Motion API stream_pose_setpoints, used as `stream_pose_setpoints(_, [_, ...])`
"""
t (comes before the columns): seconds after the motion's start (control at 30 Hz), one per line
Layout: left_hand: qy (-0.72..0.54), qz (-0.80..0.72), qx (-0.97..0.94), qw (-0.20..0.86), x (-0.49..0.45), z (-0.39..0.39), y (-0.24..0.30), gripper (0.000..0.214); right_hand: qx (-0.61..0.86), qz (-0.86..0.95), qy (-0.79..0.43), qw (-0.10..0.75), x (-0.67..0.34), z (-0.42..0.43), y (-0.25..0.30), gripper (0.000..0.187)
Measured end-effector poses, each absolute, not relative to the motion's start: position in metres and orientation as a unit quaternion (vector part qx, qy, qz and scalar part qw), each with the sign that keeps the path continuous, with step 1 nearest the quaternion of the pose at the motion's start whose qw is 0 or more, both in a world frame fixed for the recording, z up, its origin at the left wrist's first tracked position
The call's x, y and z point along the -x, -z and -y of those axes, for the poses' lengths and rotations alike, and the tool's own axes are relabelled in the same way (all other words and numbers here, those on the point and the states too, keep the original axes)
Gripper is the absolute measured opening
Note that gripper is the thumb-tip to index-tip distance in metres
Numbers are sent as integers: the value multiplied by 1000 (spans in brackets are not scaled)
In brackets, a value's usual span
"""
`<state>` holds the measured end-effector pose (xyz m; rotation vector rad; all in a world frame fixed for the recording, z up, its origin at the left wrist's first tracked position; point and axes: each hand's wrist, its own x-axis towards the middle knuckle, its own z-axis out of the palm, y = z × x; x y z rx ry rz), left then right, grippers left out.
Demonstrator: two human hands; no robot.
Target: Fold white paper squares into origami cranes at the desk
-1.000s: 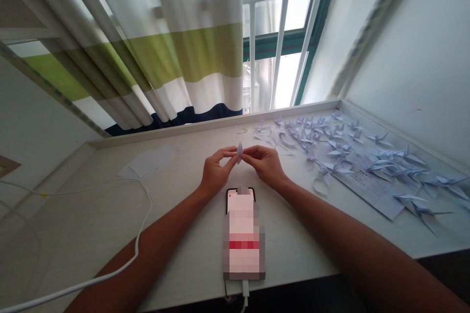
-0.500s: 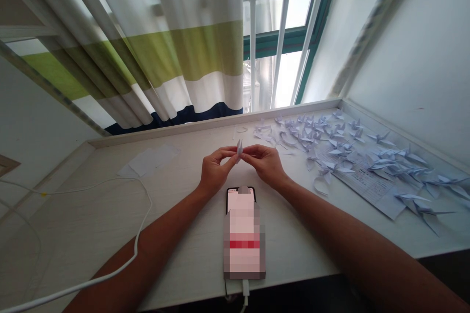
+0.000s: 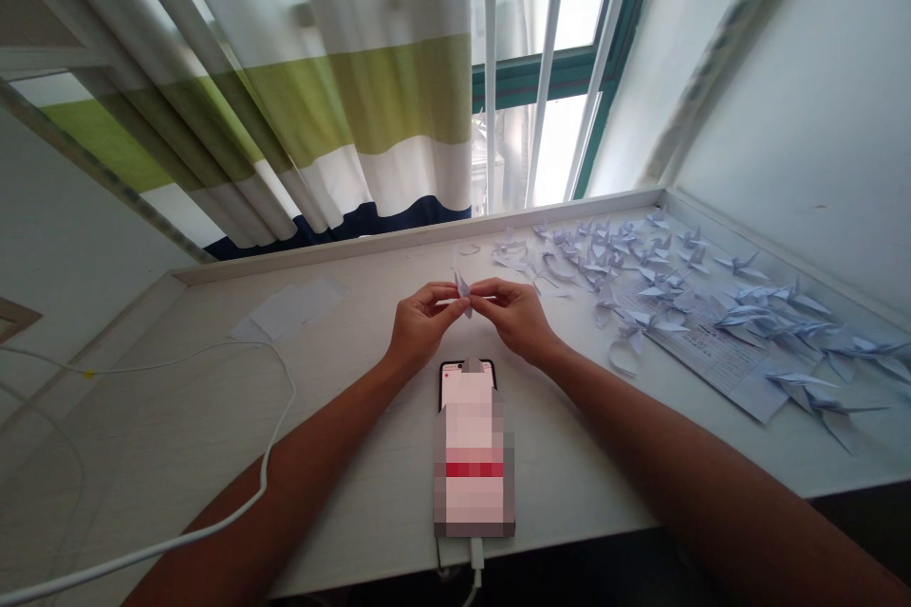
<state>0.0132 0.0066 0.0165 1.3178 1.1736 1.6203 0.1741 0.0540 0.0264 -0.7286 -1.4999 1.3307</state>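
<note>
A small piece of folded white paper [image 3: 462,285] with a pointed tip is held up between my two hands, above the tabletop [image 3: 370,417]. My left hand [image 3: 425,318] is closed, pinching it from the left with thumb and fingers. From the right, my right hand [image 3: 513,313] pinches it the same way, and the fingertips of both hands nearly meet. The fingers cover part of the paper, so its full shape is hidden. Just below the hands lies a phone [image 3: 446,389], its screen blurred out, with a cable plugged into its near end.
Many folded paper cranes [image 3: 612,251] spread over the right side, some on a printed sheet [image 3: 733,384]. Flat paper squares [image 3: 274,313] lie at left. A white cable [image 3: 213,531] crosses my left forearm. A raised ledge [image 3: 342,247] runs along the back, beneath a curtain [image 3: 399,104].
The folded paper has tilted, its tip now leaning left and a lower point showing beneath my fingertips. Both hands stay in nearly the same place.
</note>
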Motion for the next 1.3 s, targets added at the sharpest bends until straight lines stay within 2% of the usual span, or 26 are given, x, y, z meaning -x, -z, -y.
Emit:
stream_pose_setpoints(0.13, [-629, -466, -513, 352, -12, -7, -16, 21, 278, 627, -556, 469, -174, -54, -27, 37])
stream_pose_setpoints(0.37, [-642, -450, -503, 363, -15, -7, -18, 24, 282, 606, -553, 497, -175, -54, -26, 34])
stream_pose_setpoints(0.6, [-639, -476, -492, 350, -15, -7, -18, 27, 284, 613, -574, 463, -177, -55, -27, 35])
stream_pose_setpoints(0.77, [-660, -463, -477, 350, -15, -7, -20, 37, 289, 604, -574, 472, -175, -54, -25, 34])
stream_pose_setpoints(0.93, [-658, -455, -458, 388, -16, -7, -21, 42, 292, 577, -579, 497, -174, -55, -24, 34])
stream_pose_setpoints(1.17, [-662, -422, -440, 437, -14, -11, -17, 34, 270, 596, -600, 460, -177, -56, -28, 31])
stream_pose_setpoints(1.3, [-654, -396, -443, 469, -11, -10, -15, 37, 261, 576, -614, 471, -177, -57, -28, 32])
